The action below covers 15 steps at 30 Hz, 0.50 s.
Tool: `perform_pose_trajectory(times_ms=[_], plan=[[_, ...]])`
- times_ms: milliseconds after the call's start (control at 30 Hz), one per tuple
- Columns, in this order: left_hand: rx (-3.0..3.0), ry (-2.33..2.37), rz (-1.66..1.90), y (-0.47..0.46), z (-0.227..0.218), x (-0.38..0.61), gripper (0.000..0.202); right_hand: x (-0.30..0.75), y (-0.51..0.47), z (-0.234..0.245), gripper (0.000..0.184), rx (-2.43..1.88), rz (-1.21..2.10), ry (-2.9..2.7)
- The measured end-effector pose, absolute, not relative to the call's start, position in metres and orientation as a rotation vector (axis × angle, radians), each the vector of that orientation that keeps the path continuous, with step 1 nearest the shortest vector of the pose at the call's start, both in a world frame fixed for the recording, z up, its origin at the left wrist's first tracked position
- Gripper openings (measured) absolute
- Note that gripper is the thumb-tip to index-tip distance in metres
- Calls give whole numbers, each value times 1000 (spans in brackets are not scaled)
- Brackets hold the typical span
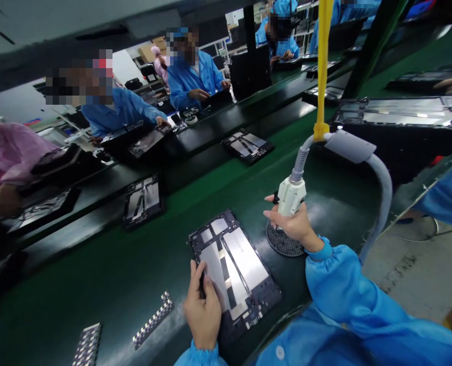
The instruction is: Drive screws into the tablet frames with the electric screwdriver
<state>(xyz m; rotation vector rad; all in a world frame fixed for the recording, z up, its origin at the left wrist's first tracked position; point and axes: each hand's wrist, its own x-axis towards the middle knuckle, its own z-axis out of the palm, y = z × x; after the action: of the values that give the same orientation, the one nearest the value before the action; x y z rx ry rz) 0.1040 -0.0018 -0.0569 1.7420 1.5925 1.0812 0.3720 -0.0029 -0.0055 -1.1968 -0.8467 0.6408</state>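
Observation:
My right hand point(295, 223) is wrapped around a white powered screwdriver point(291, 197), held upright with its nose down over a round black screw tray point(277, 239) dotted with small holes. Its tip is hidden behind my fingers. In front of me a tablet with its back off point(244, 254) lies at a slant, showing silver battery panels, dark flex cables and a black frame. My left hand point(203, 307) grips its left edge, thumb on top and fingers along the side.
A yellow strap point(322, 66) and a thick grey hose point(386, 188) hang by the screwdriver. Two strips of small parts point(153, 320) point(87, 344) lie at front left. More opened tablets point(144, 201) point(247, 146) rest on the green bench point(195, 188). Co-workers point(197, 76) sit across.

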Motion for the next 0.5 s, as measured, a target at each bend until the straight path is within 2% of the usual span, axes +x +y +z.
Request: perform_pose_trajectory(times_ms=[267, 500], plan=[[1692, 1578, 1147, -11, -62, 122, 33, 372, -3, -14, 22, -1184, 662, -895], [1717, 1575, 1099, -21, -56, 121, 35, 366, -9, 1, 32, -1282, 663, -842]])
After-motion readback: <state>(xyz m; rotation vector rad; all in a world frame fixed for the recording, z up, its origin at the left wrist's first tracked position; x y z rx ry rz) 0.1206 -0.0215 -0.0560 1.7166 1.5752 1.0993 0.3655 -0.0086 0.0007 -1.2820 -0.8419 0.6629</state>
